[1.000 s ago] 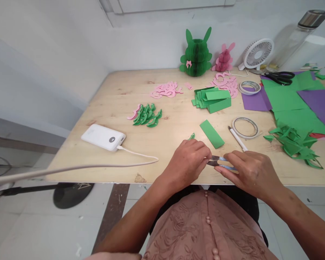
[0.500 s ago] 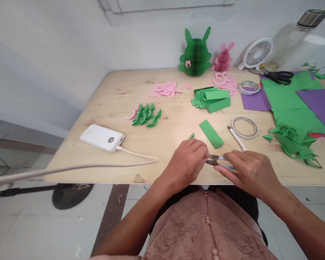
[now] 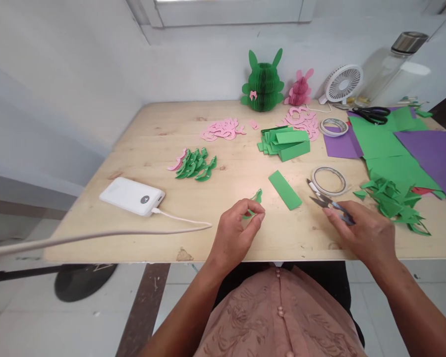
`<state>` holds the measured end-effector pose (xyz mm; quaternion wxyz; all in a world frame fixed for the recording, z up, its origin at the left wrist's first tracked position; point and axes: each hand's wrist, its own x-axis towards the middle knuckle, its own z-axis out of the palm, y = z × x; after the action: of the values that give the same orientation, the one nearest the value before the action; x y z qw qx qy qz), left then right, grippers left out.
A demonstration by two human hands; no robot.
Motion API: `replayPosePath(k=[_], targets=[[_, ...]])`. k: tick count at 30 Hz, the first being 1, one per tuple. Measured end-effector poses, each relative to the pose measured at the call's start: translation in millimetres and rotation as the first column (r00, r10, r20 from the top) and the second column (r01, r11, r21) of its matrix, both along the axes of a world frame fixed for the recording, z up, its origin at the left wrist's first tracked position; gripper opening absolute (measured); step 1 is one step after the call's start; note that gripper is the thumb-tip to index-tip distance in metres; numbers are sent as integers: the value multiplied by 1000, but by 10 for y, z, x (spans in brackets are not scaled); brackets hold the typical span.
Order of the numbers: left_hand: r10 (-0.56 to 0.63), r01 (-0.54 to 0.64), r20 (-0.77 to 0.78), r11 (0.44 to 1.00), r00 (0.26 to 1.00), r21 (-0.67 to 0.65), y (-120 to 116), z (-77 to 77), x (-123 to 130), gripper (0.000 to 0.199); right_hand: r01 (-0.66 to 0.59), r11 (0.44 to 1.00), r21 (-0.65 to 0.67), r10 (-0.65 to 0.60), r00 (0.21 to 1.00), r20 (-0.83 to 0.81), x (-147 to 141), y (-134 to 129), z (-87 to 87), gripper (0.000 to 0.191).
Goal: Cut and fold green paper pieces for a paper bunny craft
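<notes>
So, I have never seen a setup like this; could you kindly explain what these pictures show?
There is no machine here: a person works with two bare hands. All pictures come from one camera worn on the head, looking forward and down. The right hand holds small snips. The left hand has thumb and forefinger close together beside a small green piece; whether they pinch anything is too small to tell. On the wooden table lie green strips, pink cut-outs and a white power bank. A green paper rabbit stands at the back.

An embroidered dusty-pink top [image 3: 249, 317] has round buttons [image 3: 280, 311] down its front.
</notes>
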<state>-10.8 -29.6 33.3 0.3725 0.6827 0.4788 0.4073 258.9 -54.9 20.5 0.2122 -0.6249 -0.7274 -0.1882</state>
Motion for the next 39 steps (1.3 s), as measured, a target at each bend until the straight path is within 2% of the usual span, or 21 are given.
replayPosePath(k=[4, 10, 16, 20, 24, 28, 31, 32, 33, 34, 36, 37, 39], targets=[[62, -61, 31, 997, 998, -44, -12, -28, 20, 8, 213, 976, -52, -215, 976, -34, 141, 76, -99, 38], [90, -85, 70, 994, 993, -71, -47, -44, 34, 8, 314, 938, -150, -324, 945, -48, 204, 152, -179, 37], [111, -100, 101, 990, 989, -104, -69, -57, 29, 7, 333, 926, -179, -334, 942, 22, 208, 144, -199, 36], [134, -88, 199, 971, 971, -221, -90, -59, 50, 7, 300, 943, -143, -295, 954, 54, 213, 124, -200, 36], [176, 3, 403, 914, 898, -407, -123, -29, 113, 10, 252, 964, -87, -246, 966, 75, 248, 119, -209, 38], [234, 84, 530, 858, 815, -507, -128, -18, 164, 13, 220, 974, -48, -217, 974, 63, 300, 115, -197, 35], [252, 96, 546, 842, 799, -530, -118, -22, 176, 14, 179, 983, 35, -176, 982, -65, 216, 79, -117, 30], [249, 98, 543, 841, 802, -532, -115, -22, 178, 14, 150, 988, 27, -144, 979, -144, 144, 58, -74, 27], [243, 100, 536, 841, 808, -531, -114, -21, 180, 13, 93, 995, -34, -99, 965, -243, 50, 35, -24, 25], [235, 99, 525, 842, 818, -530, -115, -18, 183, 13, 18, 998, -67, -41, 931, -363, -63, 12, 28, 22], [215, 88, 492, 849, 844, -521, -120, -11, 189, 12, -205, 962, -182, 75, 836, -544, -319, -26, 129, 17], [204, 79, 471, 854, 858, -514, -125, -9, 190, 12, -311, 922, -233, 114, 790, -602, -448, -38, 173, 15], [181, 59, 427, 870, 886, -490, -138, -9, 189, 13, -425, 867, -259, 146, 714, -684, -675, -45, 237, 15]])
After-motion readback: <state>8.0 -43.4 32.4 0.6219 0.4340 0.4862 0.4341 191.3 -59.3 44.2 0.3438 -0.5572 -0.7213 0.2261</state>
